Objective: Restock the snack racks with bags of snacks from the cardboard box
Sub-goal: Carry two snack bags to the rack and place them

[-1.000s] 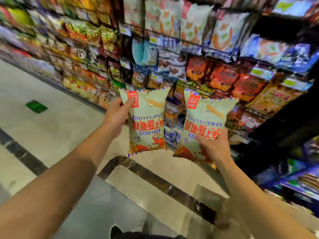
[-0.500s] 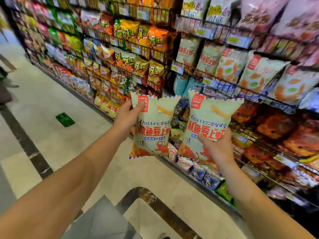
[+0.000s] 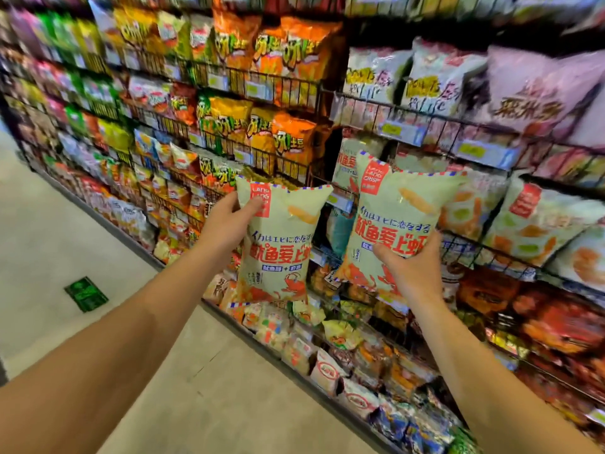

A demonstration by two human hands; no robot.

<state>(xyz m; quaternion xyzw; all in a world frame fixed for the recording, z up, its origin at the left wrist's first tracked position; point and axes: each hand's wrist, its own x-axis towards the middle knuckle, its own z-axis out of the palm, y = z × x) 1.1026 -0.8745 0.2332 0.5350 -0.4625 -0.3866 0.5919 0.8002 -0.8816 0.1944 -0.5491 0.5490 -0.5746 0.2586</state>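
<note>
I hold two pale green snack bags with red lettering, upright, in front of the wire snack racks [image 3: 425,132]. My left hand [image 3: 226,224] grips the left bag [image 3: 281,253] by its upper left corner. My right hand [image 3: 409,273] grips the right bag [image 3: 389,221] low down, thumb across its front. The right bag is raised close to a rack row where a matching green bag [image 3: 347,162] stands behind it. The cardboard box is not in view.
Rows of wire racks packed with bags run from far left to right: orange bags [image 3: 291,54] above, pale bags [image 3: 537,221] to the right, small packs [image 3: 330,371] along the bottom shelf. Beige floor lies at left, with a green floor sticker [image 3: 85,293].
Both hands have carried the bags upward and nearer the racks. My view has risen from the lower shelves and floor to the middle rows.
</note>
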